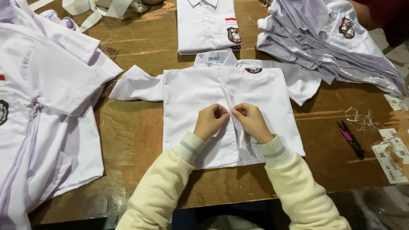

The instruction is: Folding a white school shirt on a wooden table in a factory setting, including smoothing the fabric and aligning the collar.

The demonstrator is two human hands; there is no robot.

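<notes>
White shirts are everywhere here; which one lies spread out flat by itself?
The white shirt under both hands, sleeves spread; the others lie folded or piled.

Left hand (211,120) and right hand (251,121) side by side, fingers (221,111) curled inward, knuckles nearly touching.

white shirt (200,91) under both hands: thin woven cloth, matt, smooth w/ soft creases along the front placket; embroidered badge (253,70) on chest pocket looks stitched, slightly raised. left hand (211,120) & right hand (251,121) pinch the cloth; sleeves (159,187) cream knit, fuzzy, ribbed cuffs. table (136,140): bare wood, worn, scuffed, dull w/ patchy sheen, loose threads on it. shirt stack (336,47) far right: same matt cloth, faint lilac tint. snips (351,139): black, semi-gloss, pink grip, prob. plastic. labels (390,159): paper, matt, torn edges.
</notes>
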